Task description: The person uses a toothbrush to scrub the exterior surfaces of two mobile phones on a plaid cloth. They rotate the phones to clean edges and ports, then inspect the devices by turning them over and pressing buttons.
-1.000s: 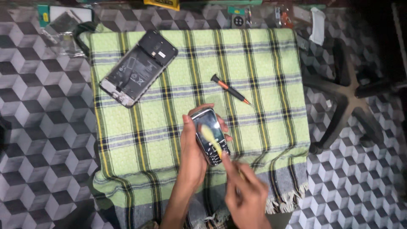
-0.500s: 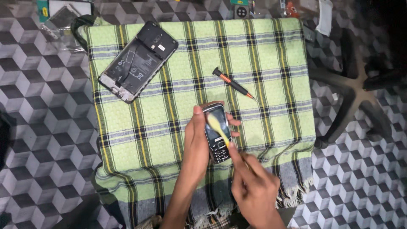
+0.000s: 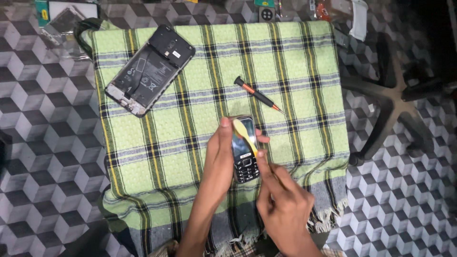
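My left hand (image 3: 216, 164) grips a small black keypad phone (image 3: 244, 153) face up above the green plaid cloth (image 3: 304, 62). My right hand (image 3: 283, 207) holds a thin yellow pry tool (image 3: 243, 134) whose tip lies across the phone's screen near its top edge. A black screwdriver with an orange collar (image 3: 258, 94) lies on the cloth just beyond the phone. An opened smartphone with its back removed (image 3: 150, 69) rests at the cloth's far left corner.
The cloth lies on a floor patterned with grey cubes (image 3: 43, 157). A black chair base (image 3: 395, 100) stands at the right. Small packets and parts (image 3: 66, 12) lie along the far edge.
The view has shifted slightly. My hands and the keypad phone stay together, and the yellow tool has slid up toward the phone's top edge.
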